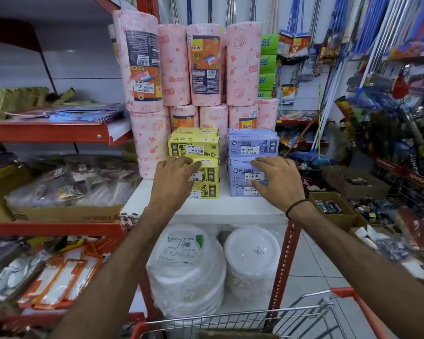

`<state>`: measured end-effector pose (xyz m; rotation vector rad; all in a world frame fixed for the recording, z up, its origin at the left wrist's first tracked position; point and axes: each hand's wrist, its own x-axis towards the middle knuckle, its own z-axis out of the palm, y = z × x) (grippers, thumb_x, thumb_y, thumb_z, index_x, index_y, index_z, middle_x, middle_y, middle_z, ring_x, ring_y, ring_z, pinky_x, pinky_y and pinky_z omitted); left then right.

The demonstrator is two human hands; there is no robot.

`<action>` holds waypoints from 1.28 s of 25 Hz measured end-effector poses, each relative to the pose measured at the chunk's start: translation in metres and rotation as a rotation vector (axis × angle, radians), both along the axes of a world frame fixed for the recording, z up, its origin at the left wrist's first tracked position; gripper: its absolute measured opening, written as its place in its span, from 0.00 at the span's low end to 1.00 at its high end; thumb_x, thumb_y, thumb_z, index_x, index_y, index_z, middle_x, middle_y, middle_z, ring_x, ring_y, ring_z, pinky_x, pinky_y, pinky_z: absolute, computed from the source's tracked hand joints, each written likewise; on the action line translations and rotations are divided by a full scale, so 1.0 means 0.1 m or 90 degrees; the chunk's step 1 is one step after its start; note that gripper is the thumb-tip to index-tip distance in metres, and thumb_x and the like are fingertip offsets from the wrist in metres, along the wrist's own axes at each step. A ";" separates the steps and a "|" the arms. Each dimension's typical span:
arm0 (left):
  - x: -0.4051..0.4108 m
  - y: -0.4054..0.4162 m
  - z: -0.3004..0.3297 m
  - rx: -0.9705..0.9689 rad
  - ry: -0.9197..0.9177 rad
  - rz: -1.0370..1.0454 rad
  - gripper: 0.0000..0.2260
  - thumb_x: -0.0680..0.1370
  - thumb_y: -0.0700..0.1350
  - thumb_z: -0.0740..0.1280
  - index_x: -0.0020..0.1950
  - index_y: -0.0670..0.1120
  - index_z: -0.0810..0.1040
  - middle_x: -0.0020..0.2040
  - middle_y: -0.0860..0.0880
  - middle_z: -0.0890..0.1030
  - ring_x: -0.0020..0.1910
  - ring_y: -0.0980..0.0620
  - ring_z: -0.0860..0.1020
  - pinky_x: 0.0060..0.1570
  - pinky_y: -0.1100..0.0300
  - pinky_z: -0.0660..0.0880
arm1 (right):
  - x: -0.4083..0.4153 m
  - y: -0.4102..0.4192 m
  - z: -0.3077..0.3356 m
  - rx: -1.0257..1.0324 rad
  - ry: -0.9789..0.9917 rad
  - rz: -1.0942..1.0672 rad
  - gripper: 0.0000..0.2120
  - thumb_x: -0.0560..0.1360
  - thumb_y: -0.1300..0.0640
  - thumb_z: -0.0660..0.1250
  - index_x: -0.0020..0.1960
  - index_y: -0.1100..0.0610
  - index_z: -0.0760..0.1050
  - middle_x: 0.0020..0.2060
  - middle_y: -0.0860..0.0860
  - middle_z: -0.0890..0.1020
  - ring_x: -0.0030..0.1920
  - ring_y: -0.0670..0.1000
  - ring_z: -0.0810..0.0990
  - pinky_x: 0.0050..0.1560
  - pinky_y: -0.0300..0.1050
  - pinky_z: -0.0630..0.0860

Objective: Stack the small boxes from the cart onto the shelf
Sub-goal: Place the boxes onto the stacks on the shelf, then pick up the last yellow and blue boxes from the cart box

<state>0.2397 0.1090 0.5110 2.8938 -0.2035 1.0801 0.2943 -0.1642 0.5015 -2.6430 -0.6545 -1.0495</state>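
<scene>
Two stacks of small boxes stand on the white shelf point(206, 209): yellow boxes point(194, 145) on the left and lilac boxes point(253, 144) on the right, each three high. My left hand point(174, 178) lies flat against the front of the middle yellow box, fingers spread over its top edge. My right hand point(278, 178) rests the same way on the middle and lower lilac boxes. Neither hand grips a box. The cart point(255, 319) with its red rim is at the bottom edge; a brown carton edge shows inside it.
Pink kitchen towel rolls point(201, 67) stand right behind the box stacks. Wrapped white plates point(189, 270) fill the shelf below. Red racks with packets run along the left. Mops, brooms and open cartons point(333, 209) crowd the right aisle.
</scene>
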 end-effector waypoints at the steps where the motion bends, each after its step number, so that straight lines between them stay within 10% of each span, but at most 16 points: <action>1: 0.01 0.00 0.00 -0.002 0.006 -0.002 0.26 0.69 0.40 0.79 0.66 0.48 0.80 0.61 0.44 0.82 0.57 0.39 0.78 0.55 0.43 0.73 | 0.01 0.00 0.01 0.008 0.006 -0.001 0.23 0.70 0.48 0.77 0.62 0.54 0.80 0.59 0.52 0.83 0.61 0.56 0.79 0.64 0.58 0.70; 13: -0.05 -0.14 -0.25 0.011 -0.016 0.018 0.31 0.73 0.37 0.72 0.76 0.43 0.68 0.73 0.38 0.73 0.70 0.36 0.69 0.71 0.36 0.65 | -0.13 0.06 -0.04 0.043 -0.014 0.006 0.25 0.71 0.47 0.75 0.64 0.55 0.77 0.61 0.54 0.82 0.63 0.57 0.77 0.67 0.58 0.68; 18: -0.68 -0.53 -1.18 -0.136 -0.106 -0.097 0.20 0.76 0.34 0.67 0.68 0.37 0.75 0.68 0.37 0.77 0.69 0.37 0.72 0.70 0.42 0.68 | -0.84 0.05 -0.83 0.214 -0.059 0.160 0.09 0.73 0.56 0.74 0.51 0.60 0.82 0.46 0.56 0.85 0.48 0.56 0.81 0.50 0.50 0.77; 22: -1.26 -0.72 -2.74 -0.176 0.207 -0.252 0.13 0.73 0.34 0.69 0.57 0.38 0.79 0.54 0.39 0.82 0.53 0.40 0.78 0.53 0.48 0.75 | -1.34 0.01 -2.36 0.175 0.275 0.184 0.04 0.73 0.59 0.71 0.47 0.58 0.82 0.41 0.53 0.84 0.42 0.53 0.82 0.45 0.47 0.79; 26: -1.56 -0.81 -4.35 -0.147 0.595 -0.172 0.18 0.71 0.36 0.69 0.62 0.39 0.79 0.60 0.39 0.80 0.58 0.39 0.80 0.55 0.48 0.79 | -1.54 -0.07 -3.98 -0.057 0.732 0.010 0.20 0.75 0.59 0.66 0.67 0.57 0.75 0.62 0.58 0.81 0.61 0.61 0.79 0.59 0.53 0.76; 32: -1.68 -0.92 -5.49 0.081 0.698 -0.093 0.33 0.72 0.33 0.66 0.78 0.38 0.62 0.74 0.35 0.70 0.72 0.33 0.68 0.74 0.38 0.63 | -1.36 -0.03 -5.14 -0.365 0.758 -0.071 0.31 0.78 0.64 0.61 0.78 0.63 0.53 0.75 0.63 0.64 0.72 0.64 0.65 0.70 0.57 0.66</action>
